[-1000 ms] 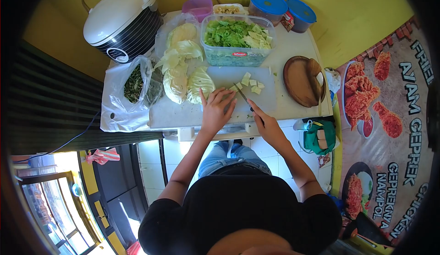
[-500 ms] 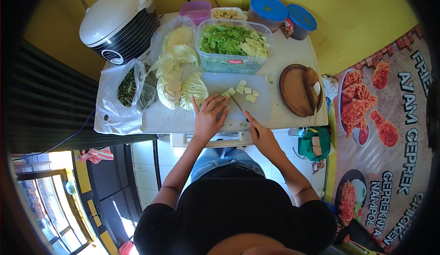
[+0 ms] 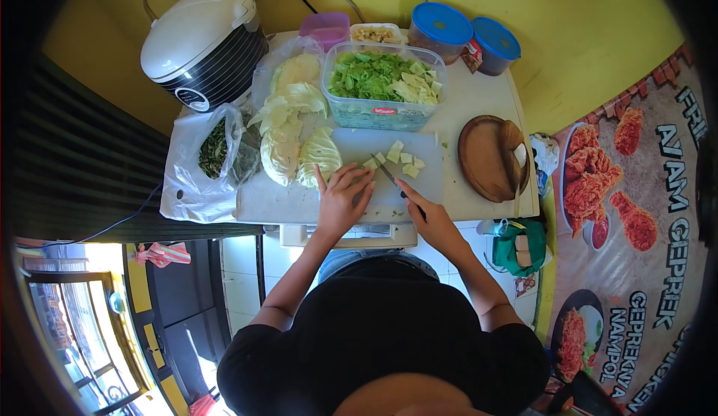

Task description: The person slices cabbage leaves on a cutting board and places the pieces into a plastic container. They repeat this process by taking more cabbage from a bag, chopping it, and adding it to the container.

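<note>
My right hand (image 3: 429, 218) is wrapped round the dark handle of a knife (image 3: 389, 176), its blade angled up and left over the white cutting board (image 3: 428, 138). The blade tip lies among small cut cabbage pieces (image 3: 396, 151). With bent fingers, my left hand (image 3: 344, 199) presses a pale cabbage piece (image 3: 370, 164) on the board, left of the blade; the fingers partly cover it. Close beyond its fingertips rests a cut cabbage chunk (image 3: 318, 156). A clear plastic tub (image 3: 381, 115) of chopped greens and cabbage stands behind the board.
More cabbage (image 3: 281, 154) and a plastic bag (image 3: 187, 169) with dark leaves lie left, before a rice cooker (image 3: 202, 46). A round wooden mortar (image 3: 479, 158) with its pestle sits right. Blue-lidded containers (image 3: 441, 23) and a purple container (image 3: 327, 31) line the back.
The view has tilted a little, so everything on the table sits slightly lower. The knife and both hands stay in nearly the same place over the cutting board.
</note>
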### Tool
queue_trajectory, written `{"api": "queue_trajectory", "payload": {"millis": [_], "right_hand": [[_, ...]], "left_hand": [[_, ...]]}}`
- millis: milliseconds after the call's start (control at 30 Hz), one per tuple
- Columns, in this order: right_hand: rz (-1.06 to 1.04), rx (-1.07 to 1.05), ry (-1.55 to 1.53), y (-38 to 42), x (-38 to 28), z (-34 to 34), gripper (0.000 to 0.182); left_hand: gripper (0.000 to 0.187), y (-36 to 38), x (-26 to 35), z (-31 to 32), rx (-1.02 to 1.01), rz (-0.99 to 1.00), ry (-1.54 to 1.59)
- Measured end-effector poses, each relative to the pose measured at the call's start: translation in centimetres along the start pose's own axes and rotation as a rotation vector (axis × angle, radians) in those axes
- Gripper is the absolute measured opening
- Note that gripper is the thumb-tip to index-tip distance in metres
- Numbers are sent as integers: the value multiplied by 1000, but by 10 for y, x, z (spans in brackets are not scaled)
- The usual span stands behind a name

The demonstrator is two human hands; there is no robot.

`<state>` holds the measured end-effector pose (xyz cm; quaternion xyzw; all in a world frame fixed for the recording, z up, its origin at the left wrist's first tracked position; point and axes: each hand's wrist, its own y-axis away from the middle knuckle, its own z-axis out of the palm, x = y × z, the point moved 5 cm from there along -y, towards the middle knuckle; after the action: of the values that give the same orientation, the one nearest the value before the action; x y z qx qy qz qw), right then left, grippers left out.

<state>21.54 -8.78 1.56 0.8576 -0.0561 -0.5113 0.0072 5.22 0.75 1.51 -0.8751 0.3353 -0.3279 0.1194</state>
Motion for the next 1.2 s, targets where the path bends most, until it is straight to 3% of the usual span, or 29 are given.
{"api": "queue_trajectory", "payload": {"millis": [67, 467, 533, 567, 733, 967, 1033, 1133, 1167, 1200], "right_hand": [[-75, 31, 17, -4, -3, -2, 49], [-35, -35, 135, 0, -12, -15, 51], [189, -164, 95, 8, -16, -23, 48], [191, -167, 98, 8, -13, -22, 48], [-16, -36, -27, 0, -12, -13, 46], [160, -10, -42, 0, -9, -20, 47], [-60, 127, -36, 5, -10, -24, 47], [-159, 141, -12, 5, -12, -17, 47], [-156, 133, -15, 5, -14, -14, 47], [-16, 32, -61, 3, -11, -6, 46]], "left_hand": [[25, 0, -1, 1, -4, -8, -3], [23, 0, 0, -2, -6, -17, 27], [22, 0, -1, -2, -10, -18, 31], [22, 0, -1, -1, -13, -13, 33], [21, 1, -2, 0, -13, -10, 22], [25, -15, 17, -1, -15, 21, -39], [25, -21, 17, -2, 17, 19, -32], [25, -19, 13, -16, 69, -5, -44], [24, -15, 9, -23, 84, -25, -58], [22, -9, 5, -29, 82, -42, -55]]}}
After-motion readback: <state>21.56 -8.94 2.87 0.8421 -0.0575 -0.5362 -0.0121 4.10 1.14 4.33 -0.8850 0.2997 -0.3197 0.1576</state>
